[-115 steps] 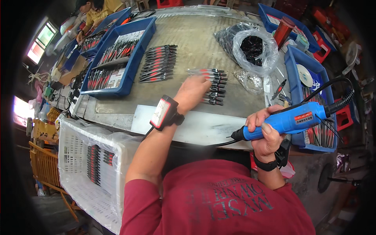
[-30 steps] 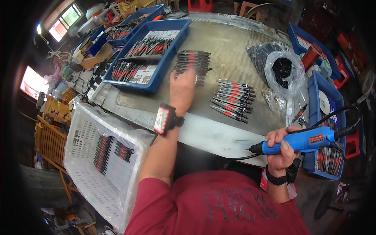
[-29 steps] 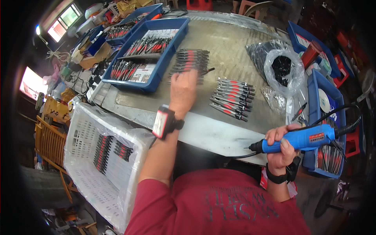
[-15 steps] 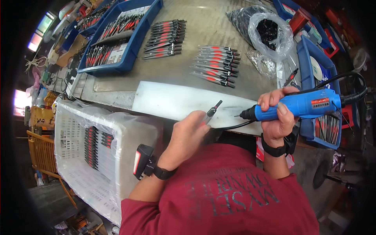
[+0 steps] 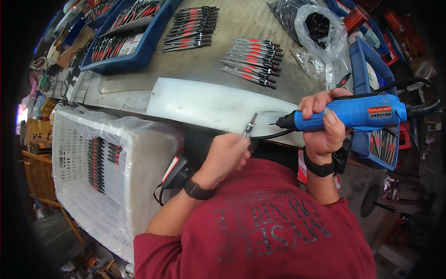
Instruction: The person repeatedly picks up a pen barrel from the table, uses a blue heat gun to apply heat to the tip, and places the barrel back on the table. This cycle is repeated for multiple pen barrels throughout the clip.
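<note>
My right hand (image 5: pixel 324 122) is wrapped round a blue electric screwdriver (image 5: pixel 367 110), its thin bit pointing left over a white board (image 5: pixel 195 103). Between the fingers of my left hand (image 5: pixel 226 157) stands a slim grey and black tool (image 5: pixel 250 126) that looks like a folded drawing compass. Its black tip points up, a short gap away from the bit, and its lower part is hidden in my fingers. Beyond the board lies a row of similar compasses (image 5: pixel 253 59) in grey, red and black. A second stack of compasses (image 5: pixel 191 29) lies farther left.
Blue trays (image 5: pixel 147 52) of compasses stand at the far left, and another blue tray (image 5: pixel 364 60) at the right. A plastic bag (image 5: pixel 338 46) of small black parts sits at the back right. A lined white crate (image 5: pixel 151 153) holding compasses is at my left.
The view has shifted, so the table sits slightly higher and farther left. The compass in my left hand has turned more upright. My right hand keeps hold of the screwdriver.
</note>
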Tool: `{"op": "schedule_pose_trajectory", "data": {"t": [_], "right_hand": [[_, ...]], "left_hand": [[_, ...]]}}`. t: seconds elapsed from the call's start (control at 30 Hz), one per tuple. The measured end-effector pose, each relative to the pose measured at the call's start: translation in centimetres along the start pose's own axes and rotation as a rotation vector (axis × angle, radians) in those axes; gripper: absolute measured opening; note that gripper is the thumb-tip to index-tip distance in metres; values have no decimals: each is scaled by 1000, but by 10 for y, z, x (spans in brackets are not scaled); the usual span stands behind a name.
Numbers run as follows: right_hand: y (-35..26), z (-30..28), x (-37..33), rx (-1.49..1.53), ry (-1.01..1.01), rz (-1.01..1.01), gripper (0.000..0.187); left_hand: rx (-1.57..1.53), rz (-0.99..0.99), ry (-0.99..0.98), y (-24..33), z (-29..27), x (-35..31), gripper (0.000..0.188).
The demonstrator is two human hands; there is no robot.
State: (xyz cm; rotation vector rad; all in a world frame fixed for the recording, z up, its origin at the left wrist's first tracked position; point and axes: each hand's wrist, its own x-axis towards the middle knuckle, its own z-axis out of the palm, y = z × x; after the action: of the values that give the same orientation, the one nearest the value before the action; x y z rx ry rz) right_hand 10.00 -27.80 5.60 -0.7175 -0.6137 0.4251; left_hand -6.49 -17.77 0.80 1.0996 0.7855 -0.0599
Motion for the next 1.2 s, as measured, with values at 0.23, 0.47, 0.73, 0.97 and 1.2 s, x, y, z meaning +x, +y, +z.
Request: {"op": "schedule_pose_trajectory", "data": {"t": [0.23, 0.47, 0.73, 0.97, 1.2], "right_hand": [[5, 9, -2, 5, -74, 53, 49], [11, 21, -3, -26, -91, 100, 53], [18, 25, -2, -50, -137, 81, 53], [18, 27, -2, -60, -129, 125, 53], [20, 28, -2, -53, -125, 132, 53]], "left_hand": [[-33, -31, 20, 4, 4, -1, 21], [-56, -21, 18, 5, 6, -2, 21], [-20, 1, 27, 4, 8, -2, 21], [-12, 18, 32, 3, 9, -2, 22], [-2, 28, 33, 2, 8, -2, 23]]}}
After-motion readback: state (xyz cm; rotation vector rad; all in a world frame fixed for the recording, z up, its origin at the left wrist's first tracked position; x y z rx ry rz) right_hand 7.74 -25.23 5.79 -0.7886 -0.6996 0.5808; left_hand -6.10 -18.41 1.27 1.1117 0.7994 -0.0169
